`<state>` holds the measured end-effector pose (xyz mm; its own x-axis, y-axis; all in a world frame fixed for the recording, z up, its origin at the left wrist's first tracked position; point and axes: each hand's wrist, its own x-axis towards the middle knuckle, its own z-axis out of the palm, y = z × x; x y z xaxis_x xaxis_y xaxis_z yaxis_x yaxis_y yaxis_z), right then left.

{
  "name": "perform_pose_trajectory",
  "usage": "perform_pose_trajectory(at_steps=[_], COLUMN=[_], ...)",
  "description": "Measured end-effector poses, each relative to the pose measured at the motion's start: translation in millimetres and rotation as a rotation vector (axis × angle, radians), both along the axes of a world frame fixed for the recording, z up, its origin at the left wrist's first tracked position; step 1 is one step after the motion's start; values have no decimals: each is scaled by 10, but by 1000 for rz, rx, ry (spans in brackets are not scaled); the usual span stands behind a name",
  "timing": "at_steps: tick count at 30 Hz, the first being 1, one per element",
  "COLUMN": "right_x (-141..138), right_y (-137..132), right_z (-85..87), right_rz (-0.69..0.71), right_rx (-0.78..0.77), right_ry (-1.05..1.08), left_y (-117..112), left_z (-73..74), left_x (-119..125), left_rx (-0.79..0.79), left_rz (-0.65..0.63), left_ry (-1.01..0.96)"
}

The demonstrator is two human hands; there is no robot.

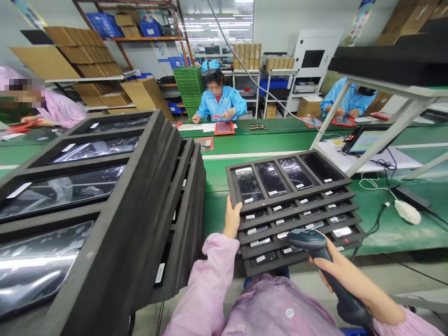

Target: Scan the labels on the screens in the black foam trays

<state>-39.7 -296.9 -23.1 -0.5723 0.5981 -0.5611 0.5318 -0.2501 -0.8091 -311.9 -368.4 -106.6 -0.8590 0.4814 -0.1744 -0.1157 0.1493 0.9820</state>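
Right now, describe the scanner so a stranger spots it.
At the green bench's near edge, find the smaller stack of black foam trays. At its front, the right hand grips the scanner: the only rounded, dark teal thing among flat trays.

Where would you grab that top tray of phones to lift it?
Probably at the bare foam rim of its two short ends, hands coming from left and right, kept level: the top tray is wide and flat, phones lying face up in open pockets. The left hand is at its left end; the right hand holds a scanner.
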Motion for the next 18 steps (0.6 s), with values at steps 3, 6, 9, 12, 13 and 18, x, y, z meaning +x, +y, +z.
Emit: perform_pose_trajectory(at_steps=[3,6,9,12,13,18], right_x=[123,293,411,439,437,461], right_y=[153,399,595,661,665,742], right_z=[-4,-43,-60,-28,-15,-16], right_rz=[-24,-83,-85,-60,-55,-16], right_rx=[30,70,61,87,94,83], right_ry=[1,-23,-84,-69,-56,-52], left_y=[-7,-12,-12,-15,-18,-30], left_z=[36,24,6,13,17,6], left_x=[18,19,11,6,5,0], left_rx=[2,33,42,28,26,55], left_rz=[8,23,51,79,85,119], left_ry=[-26,-56,-72,-85,-94,-124])
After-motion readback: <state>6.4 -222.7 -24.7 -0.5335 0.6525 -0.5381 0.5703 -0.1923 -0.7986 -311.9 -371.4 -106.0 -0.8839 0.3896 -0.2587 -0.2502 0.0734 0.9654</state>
